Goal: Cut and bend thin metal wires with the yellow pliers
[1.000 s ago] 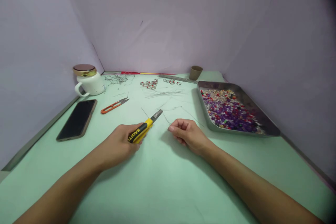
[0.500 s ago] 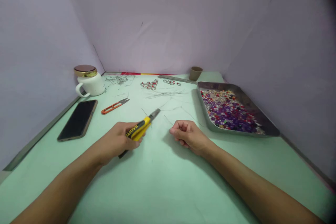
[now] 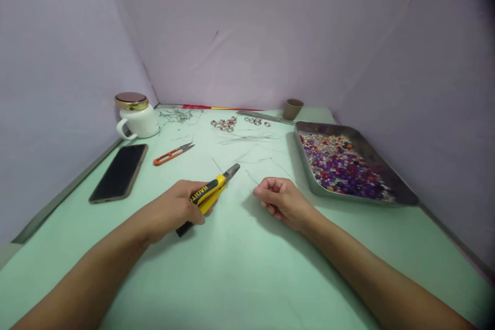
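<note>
My left hand [image 3: 181, 208] is wrapped round the handles of yellow and black pliers [image 3: 209, 197], whose grey jaws point up and right. To the right of the pliers, my right hand [image 3: 284, 200] pinches a thin wire [image 3: 251, 177] between thumb and fingertips, the wire's free end pointing up and left. The jaws and my right hand are apart. Further loose wires [image 3: 247, 138] lie on the table beyond both hands, and behind those sit small clusters of red and clear beads [image 3: 224, 124].
A metal tray [image 3: 359, 199] of mixed beads stands at the right. Orange snips [image 3: 172, 155], a phone [image 3: 119, 172] and a white lidded mug [image 3: 141, 122] are at the left. A brown cup [image 3: 293, 109] and tangled wire [image 3: 180, 115] lie at the back.
The whole view has shifted slightly, moving the table's things a little to the right in the picture. Both hands keep their holds, and the pliers appear turned slightly.
</note>
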`<action>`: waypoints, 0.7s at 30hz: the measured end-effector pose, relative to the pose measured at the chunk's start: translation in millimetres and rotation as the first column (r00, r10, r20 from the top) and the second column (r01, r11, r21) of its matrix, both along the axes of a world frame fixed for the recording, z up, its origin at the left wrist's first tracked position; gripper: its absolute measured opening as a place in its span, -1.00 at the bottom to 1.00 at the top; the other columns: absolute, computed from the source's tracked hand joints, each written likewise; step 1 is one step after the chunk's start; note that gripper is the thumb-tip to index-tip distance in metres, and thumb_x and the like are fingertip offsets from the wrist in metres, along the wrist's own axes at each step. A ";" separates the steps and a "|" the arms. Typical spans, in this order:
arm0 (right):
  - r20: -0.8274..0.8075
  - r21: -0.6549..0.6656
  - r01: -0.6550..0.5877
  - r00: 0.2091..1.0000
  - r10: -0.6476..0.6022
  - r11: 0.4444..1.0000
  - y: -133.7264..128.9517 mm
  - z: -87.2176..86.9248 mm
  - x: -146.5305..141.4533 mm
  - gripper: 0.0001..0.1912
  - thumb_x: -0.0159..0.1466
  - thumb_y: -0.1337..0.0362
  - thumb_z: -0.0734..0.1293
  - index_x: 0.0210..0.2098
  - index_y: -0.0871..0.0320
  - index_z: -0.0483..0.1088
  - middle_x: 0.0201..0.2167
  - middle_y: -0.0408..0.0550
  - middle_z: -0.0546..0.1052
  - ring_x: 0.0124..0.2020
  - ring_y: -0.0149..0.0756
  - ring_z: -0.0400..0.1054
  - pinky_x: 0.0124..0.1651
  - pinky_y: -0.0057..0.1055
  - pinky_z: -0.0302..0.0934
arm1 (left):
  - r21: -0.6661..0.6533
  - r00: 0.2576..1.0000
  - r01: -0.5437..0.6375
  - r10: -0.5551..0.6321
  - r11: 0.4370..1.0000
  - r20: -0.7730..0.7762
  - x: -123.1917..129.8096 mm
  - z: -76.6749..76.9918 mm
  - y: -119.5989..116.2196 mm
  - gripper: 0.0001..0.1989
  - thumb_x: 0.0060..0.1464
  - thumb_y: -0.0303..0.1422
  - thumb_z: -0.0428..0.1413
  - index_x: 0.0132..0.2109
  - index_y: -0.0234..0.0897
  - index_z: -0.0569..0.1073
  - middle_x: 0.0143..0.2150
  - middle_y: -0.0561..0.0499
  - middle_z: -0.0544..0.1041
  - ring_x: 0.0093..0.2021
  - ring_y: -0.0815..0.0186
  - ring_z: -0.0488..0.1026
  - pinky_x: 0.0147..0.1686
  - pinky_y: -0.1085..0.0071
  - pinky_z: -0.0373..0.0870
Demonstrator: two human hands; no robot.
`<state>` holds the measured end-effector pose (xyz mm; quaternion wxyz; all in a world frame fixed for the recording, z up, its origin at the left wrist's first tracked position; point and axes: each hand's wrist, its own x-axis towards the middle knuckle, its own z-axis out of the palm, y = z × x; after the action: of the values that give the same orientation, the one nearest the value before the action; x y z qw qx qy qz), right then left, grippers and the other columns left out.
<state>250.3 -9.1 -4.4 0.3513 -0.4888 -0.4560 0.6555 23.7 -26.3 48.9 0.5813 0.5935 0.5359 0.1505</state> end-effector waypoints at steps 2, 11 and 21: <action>0.004 0.006 -0.001 1.000 0.001 1.000 -1.1 -0.3 -0.7 -0.75 -0.04 0.20 0.37 -0.61 0.19 0.23 -0.76 -0.27 0.30 -0.79 -0.62 0.04 -0.80 -0.64 -0.14 | -0.011 1.000 0.027 -0.027 1.000 0.008 1.7 -2.7 -1.1 -0.84 -0.28 -0.54 0.00 -0.44 -0.26 0.33 -0.50 0.13 0.23 -0.50 0.42 0.12 -0.53 0.46 0.02; -0.013 -0.014 -0.020 1.000 0.020 1.000 -0.8 3.1 -0.5 -0.78 -0.03 0.22 0.37 -0.60 0.20 0.25 -0.76 -0.27 0.31 -0.79 -0.62 0.04 -0.80 -0.65 -0.14 | 0.119 0.988 0.089 -0.072 0.989 -0.139 7.8 3.8 -2.2 -0.89 -0.24 -0.51 -0.03 -0.44 -0.26 0.29 -0.53 0.16 0.21 -0.52 0.43 0.10 -0.55 0.48 0.00; -0.065 0.027 -0.065 0.996 0.066 0.998 -1.9 3.1 0.4 -0.77 -0.01 0.21 0.38 -0.60 0.20 0.27 -0.74 -0.25 0.32 -0.77 -0.59 0.08 -0.75 -0.62 -0.07 | 0.215 0.984 0.131 -0.101 0.968 -0.145 5.3 2.2 0.9 -0.87 -0.19 -0.53 -0.07 -0.41 -0.24 0.27 -0.50 0.16 0.21 -0.49 0.43 0.11 -0.52 0.51 0.03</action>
<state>250.7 -11.0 -1.3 0.3506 -0.4472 -0.4682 0.6767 28.9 -25.4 51.1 0.4816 0.6942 0.5174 0.1357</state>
